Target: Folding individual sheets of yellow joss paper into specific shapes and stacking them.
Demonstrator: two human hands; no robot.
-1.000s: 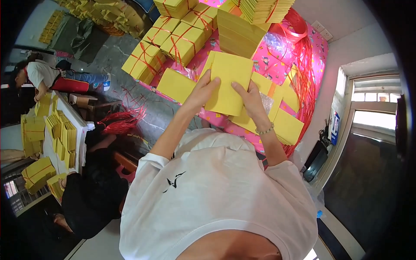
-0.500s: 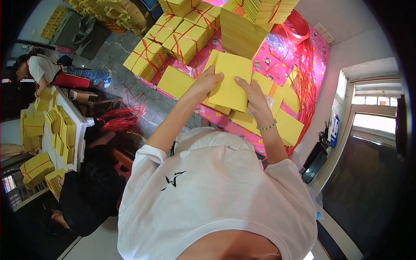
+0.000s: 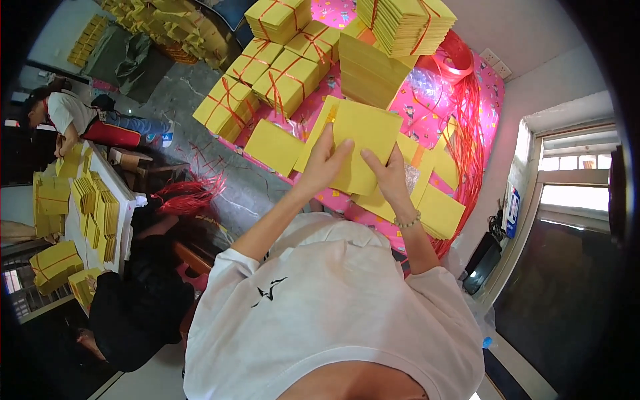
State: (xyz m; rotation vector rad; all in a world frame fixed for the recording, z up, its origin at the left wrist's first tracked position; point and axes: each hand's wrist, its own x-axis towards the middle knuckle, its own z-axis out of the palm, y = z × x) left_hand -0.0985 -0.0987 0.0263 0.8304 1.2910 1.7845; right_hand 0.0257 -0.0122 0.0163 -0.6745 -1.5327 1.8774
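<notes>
Between my two hands is a small stack of yellow envelopes (image 3: 370,130), held above the table. My left hand (image 3: 325,165) grips its lower left side with the thumb on top. On the opposite side my right hand (image 3: 391,176), with a beaded bracelet at the wrist, pinches the edge, thumb on the upper face. One envelope shows behind the top one, sticking out on the left. Below the hands, loose yellow envelopes (image 3: 443,212) lie on the pink patterned tablecloth (image 3: 331,198), with another yellow piece (image 3: 273,148) to the left.
Bundles (image 3: 287,85) tied with red ribbon stand at the far left of the table, and a tall stack (image 3: 400,27) at the back. Red ribbon strands (image 3: 469,133) hang down the right side. Two people work at a white table (image 3: 120,200) on the left.
The stack has moved slightly right and nearer to me, and it is tilted more. Both hands have shifted their hold, with the left thumb now further over the top face.
</notes>
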